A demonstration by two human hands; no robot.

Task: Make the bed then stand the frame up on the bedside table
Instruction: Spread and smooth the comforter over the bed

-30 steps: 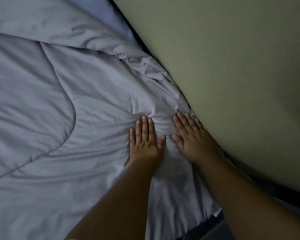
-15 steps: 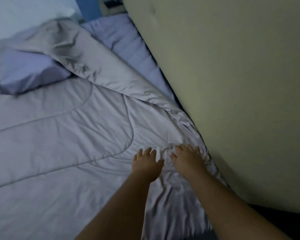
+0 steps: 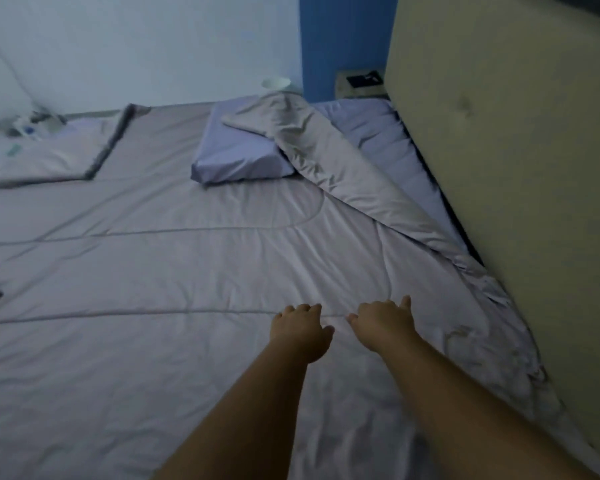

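A pale grey quilted duvet (image 3: 160, 271) covers most of the bed, with its upper right corner folded back in a long flap (image 3: 333, 168). A lilac pillow (image 3: 236, 157) lies partly under that flap, and the lilac sheet (image 3: 378, 133) shows beside the headboard. My left hand (image 3: 300, 332) and my right hand (image 3: 383, 323) reach forward side by side, low over the duvet, fingers loosely spread and holding nothing. A bedside table (image 3: 359, 83) with a dark flat thing on it stands at the far corner; whether that is the frame I cannot tell.
A tall beige padded headboard (image 3: 516, 168) runs along the right. A blue wall panel (image 3: 343, 36) and a white wall lie behind the bed. A white round object (image 3: 275, 83) sits past the pillow. Small clutter (image 3: 28, 123) lies at the far left.
My hands have lifted off the bunched duvet edge by the headboard and moved forward, left of it. My view has risen, so the pillow, far wall and bedside table now show.
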